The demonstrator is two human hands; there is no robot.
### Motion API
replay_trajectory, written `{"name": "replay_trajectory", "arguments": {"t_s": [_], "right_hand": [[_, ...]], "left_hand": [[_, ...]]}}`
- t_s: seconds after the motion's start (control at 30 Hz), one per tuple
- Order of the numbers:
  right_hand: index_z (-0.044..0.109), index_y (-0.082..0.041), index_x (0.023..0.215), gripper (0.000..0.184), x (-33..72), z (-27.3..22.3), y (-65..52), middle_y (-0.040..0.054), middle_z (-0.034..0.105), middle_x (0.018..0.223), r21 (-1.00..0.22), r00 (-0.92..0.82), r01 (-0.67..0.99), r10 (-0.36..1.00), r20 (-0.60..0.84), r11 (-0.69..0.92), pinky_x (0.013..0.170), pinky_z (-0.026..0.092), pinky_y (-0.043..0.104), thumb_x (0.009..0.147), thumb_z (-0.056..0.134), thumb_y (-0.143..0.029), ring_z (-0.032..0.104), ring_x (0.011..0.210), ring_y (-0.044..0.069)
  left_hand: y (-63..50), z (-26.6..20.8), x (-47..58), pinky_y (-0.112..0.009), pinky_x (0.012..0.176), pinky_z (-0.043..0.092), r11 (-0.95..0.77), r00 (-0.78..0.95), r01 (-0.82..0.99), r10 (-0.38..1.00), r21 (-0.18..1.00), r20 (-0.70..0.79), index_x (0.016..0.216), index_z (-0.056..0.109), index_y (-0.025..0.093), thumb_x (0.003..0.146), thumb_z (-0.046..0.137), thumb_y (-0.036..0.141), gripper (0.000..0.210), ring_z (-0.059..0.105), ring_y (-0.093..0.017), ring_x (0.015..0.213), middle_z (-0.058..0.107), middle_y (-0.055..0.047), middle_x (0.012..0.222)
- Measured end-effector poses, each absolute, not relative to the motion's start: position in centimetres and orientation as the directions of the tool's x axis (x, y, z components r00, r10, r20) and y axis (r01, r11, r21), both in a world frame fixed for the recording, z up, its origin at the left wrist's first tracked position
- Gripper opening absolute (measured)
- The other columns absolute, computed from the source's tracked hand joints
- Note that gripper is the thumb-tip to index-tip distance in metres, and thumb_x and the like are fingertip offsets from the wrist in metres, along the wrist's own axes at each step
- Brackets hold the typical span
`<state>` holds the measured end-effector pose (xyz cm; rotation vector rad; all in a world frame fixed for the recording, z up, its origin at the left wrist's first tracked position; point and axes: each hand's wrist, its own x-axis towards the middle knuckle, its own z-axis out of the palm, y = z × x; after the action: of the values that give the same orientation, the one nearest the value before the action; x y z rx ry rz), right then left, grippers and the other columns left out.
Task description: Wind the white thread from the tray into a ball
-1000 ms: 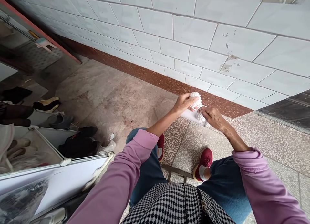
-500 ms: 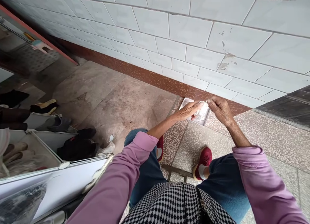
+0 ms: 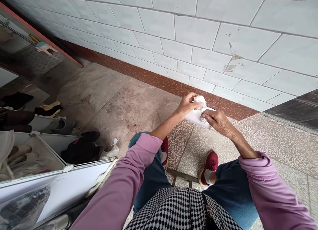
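A white, ruffled, flower-like bundle [image 3: 200, 100] sits between the thumb and fingers of my left hand [image 3: 184, 107]. Just to its lower right is my right hand [image 3: 220, 122], its thumb and fingertips pinched together; what they hold, if anything, is too small to make out. Beneath both hands a shallow pale tray [image 3: 191, 117] lies on the floor near the wall, partly covered by them. A small whitish piece [image 3: 203, 119] shows by my right fingertips, and I cannot tell whether it is held or lies in the tray.
A tiled wall [image 3: 159, 47] with a brown skirting runs close beyond the tray. On the left stands a rack [image 3: 72, 170] of shoes and bags. My red shoes [image 3: 210, 163] rest on speckled floor tiles, with a dark bar [image 3: 182, 174] between them.
My left hand has turned and tilted the white bundle up toward the wall. My right hand has moved down and left, from the bundle's right edge to below it.
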<state>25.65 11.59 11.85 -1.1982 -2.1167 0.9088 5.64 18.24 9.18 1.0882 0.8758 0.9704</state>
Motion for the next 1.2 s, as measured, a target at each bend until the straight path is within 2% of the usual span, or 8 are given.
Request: {"name": "replay_trajectory", "arguments": {"t_s": [0.23,0.37,0.53,0.67,0.77,0.87,1.07,1.2], "right_hand": [[0.058,-0.023,0.073,0.058,27.6,13.1,13.0,-0.0019,0.048,0.063,-0.817,-0.158,0.489,0.952,0.261,0.305,0.059,0.034,0.031,0.104,0.059,-0.072,0.042,0.059,0.014],[0.055,-0.023,0.073,0.055,28.0,11.1,13.4,-0.0007,0.051,0.064,-0.827,-0.19,0.492,0.961,0.201,0.271,0.06,0.036,0.031,0.104,0.055,-0.069,0.045,0.06,0.015],[0.065,-0.02,0.077,0.043,27.1,9.3,12.7,0.0039,0.06,0.068,-0.755,-0.329,0.593,0.94,0.09,0.28,0.062,0.038,0.033,0.103,0.055,-0.053,0.052,0.062,0.017],[0.074,-0.017,0.089,0.039,26.7,10.0,12.0,0.0029,0.06,0.069,-0.744,-0.428,0.588,0.903,0.047,0.318,0.064,0.039,0.033,0.107,0.05,-0.042,0.051,0.062,0.016],[0.075,-0.018,0.089,0.042,26.5,11.3,11.6,0.0013,0.06,0.069,-0.778,-0.469,0.531,0.881,0.06,0.336,0.064,0.039,0.031,0.109,0.051,-0.046,0.05,0.062,0.015],[0.07,-0.02,0.084,0.049,26.6,12.4,11.7,0.0011,0.06,0.071,-0.814,-0.403,0.474,0.905,0.137,0.335,0.064,0.04,0.031,0.109,0.054,-0.059,0.052,0.065,0.016],[0.047,-0.024,0.068,0.066,28.4,12.0,12.9,-0.0035,0.04,0.062,-0.855,-0.163,0.457,0.968,0.191,0.246,0.057,0.031,0.031,0.096,0.062,-0.081,0.036,0.059,0.014],[0.055,-0.023,0.074,0.066,27.9,10.8,12.9,-0.0019,0.046,0.064,-0.864,-0.199,0.443,0.966,0.163,0.238,0.058,0.033,0.031,0.1,0.052,-0.084,0.04,0.058,0.015]], "left_hand": [[17.3,10.0,5.4,-0.026,0.066,0.045,0.216,0.652,-0.122,0.754,0.969,-0.086,0.102,0.068,0.017,0.073,0.09,0.037,0.042,0.06,-0.011,0.073,0.067,0.0,0.085],[17.0,10.2,5.6,-0.03,0.072,0.052,0.376,0.728,-0.206,0.676,0.903,-0.115,0.105,0.068,0.016,0.069,0.093,0.035,0.048,0.066,-0.014,0.08,0.07,-0.004,0.093],[17.6,9.6,5.7,-0.038,0.085,0.06,0.36,0.6,-0.364,0.796,0.859,-0.079,0.107,0.061,0.019,0.062,0.098,0.032,0.06,0.07,-0.018,0.09,0.071,-0.005,0.103],[18.2,9.0,5.5,-0.033,0.084,0.056,0.209,0.408,-0.301,0.91,0.931,-0.073,0.102,0.06,0.019,0.063,0.097,0.033,0.056,0.067,-0.016,0.09,0.07,-0.003,0.1],[18.5,8.7,5.5,-0.031,0.085,0.052,0.042,0.327,-0.181,0.945,0.982,0.02,0.107,0.067,0.018,0.062,0.094,0.029,0.054,0.066,-0.017,0.094,0.072,-0.004,0.104],[18.4,8.8,5.4,-0.032,0.085,0.051,-0.005,0.433,-0.076,0.901,0.997,0.038,0.111,0.073,0.018,0.068,0.091,0.031,0.048,0.067,-0.018,0.095,0.075,-0.006,0.108],[17.5,9.7,5.4,-0.033,0.077,0.053,0.242,0.722,-0.111,0.686,0.964,-0.09,0.109,0.075,0.014,0.071,0.094,0.037,0.049,0.067,-0.016,0.084,0.073,-0.006,0.095],[17.7,9.9,5.8,-0.035,0.084,0.057,0.36,0.649,-0.345,0.758,0.867,-0.056,0.107,0.069,0.016,0.066,0.099,0.036,0.055,0.071,-0.018,0.091,0.074,-0.008,0.104]]}}
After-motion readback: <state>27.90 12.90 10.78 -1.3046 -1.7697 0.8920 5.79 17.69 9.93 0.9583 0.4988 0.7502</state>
